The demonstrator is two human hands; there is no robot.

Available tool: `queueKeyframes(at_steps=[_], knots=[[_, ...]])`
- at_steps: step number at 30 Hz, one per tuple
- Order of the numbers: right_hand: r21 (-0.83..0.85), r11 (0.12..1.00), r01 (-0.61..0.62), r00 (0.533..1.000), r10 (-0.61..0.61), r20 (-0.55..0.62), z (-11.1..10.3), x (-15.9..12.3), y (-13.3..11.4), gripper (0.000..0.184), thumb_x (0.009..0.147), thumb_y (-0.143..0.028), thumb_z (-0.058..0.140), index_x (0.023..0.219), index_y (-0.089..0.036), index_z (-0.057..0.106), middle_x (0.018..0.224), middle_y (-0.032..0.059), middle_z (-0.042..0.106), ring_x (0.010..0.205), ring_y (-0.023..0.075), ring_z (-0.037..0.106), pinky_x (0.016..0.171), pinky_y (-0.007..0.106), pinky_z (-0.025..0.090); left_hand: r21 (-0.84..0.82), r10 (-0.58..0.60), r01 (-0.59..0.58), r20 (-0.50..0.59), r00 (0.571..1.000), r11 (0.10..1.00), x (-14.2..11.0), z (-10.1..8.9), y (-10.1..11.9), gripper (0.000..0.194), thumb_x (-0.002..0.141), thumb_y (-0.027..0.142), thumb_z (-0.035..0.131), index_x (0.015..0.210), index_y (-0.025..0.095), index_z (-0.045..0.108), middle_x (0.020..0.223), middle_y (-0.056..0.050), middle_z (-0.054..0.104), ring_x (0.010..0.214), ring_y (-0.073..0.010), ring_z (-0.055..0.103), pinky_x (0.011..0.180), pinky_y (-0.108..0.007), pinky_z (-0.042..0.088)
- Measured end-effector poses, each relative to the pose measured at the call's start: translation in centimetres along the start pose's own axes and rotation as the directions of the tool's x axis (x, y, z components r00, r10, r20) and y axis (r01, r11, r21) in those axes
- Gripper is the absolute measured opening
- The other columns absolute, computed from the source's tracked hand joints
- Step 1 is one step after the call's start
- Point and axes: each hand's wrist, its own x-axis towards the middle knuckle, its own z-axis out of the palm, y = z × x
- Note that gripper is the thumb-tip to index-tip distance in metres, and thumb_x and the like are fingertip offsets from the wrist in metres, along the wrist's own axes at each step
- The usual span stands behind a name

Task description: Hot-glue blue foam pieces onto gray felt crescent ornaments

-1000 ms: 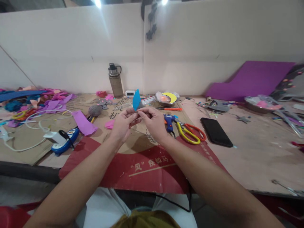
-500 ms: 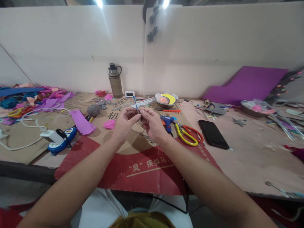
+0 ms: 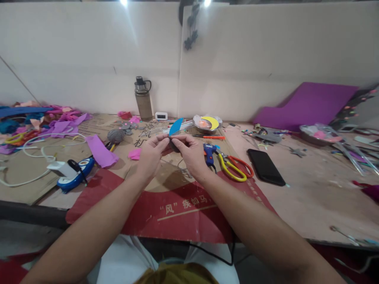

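Note:
Between the fingertips of both hands is a small flat craft piece with a bright blue part (image 3: 176, 127) sticking up and a dark grey part (image 3: 174, 145) below. My left hand (image 3: 152, 153) pinches it from the left, thumb towards me. From the other side my right hand (image 3: 190, 153) grips it, thumb on the grey part. The fingers partly hide where blue meets grey. Both hands are above the red and brown paper sheet (image 3: 177, 221). Just right of my right hand lie a blue glue gun (image 3: 209, 154) and scissors (image 3: 235, 167) with yellow and red handles.
A black phone (image 3: 265, 167) lies right of the scissors. At the back stand a bottle (image 3: 143, 100), a small white clock (image 3: 161, 116) and a metal bowl (image 3: 207, 129). Grey yarn (image 3: 116, 136), felt scraps (image 3: 69, 128) and a blue power strip (image 3: 75, 177) are on the left.
The blue part was seen edge-on as a thin strip; now its broad face shows. Both hands have turned the piece while staying in about the same place.

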Motion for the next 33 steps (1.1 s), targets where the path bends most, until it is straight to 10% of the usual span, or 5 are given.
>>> queueKeyframes(at_steps=[15,28,33], knots=[[-0.052,0.999,0.007,1.000,-0.005,0.030,0.1,-0.2,-0.2,0.019,0.080,-0.039,0.067,0.085,-0.020,0.069,0.073,-0.0015,0.062,0.066,0.0118,0.050,0.069,0.026,0.044,0.095,-0.035,0.043,-0.089,0.995,0.995,0.5,-0.4,-0.2,0.029,0.064,0.038,0.081,0.074,0.016,0.065,0.070,-0.002,0.068,0.063,-0.0135,0.065,0.073,-0.033,0.057],[-0.338,0.940,-0.039,0.979,0.104,0.178,-0.4,0.3,-0.1,0.016,0.085,-0.029,0.056,0.079,-0.019,0.068,0.075,0.0003,0.067,0.071,0.0149,0.056,0.072,0.028,0.040,0.696,0.400,-0.152,-0.209,0.892,0.702,3.9,-5.6,0.6,0.021,0.078,0.036,0.066,0.086,0.018,0.074,0.063,0.000,0.064,0.053,-0.0115,0.055,0.051,-0.021,0.043],[-0.391,0.912,0.126,0.933,0.025,0.360,-0.4,-1.4,-1.4,0.019,0.088,-0.027,0.055,0.079,-0.020,0.070,0.080,0.0015,0.070,0.077,0.0161,0.060,0.073,0.028,0.039,0.413,0.282,-0.131,-0.329,0.901,0.901,5.1,-6.4,0.2,0.018,0.073,0.031,0.069,0.081,0.015,0.069,0.059,0.004,0.056,0.050,-0.0085,0.051,0.052,-0.022,0.051]])
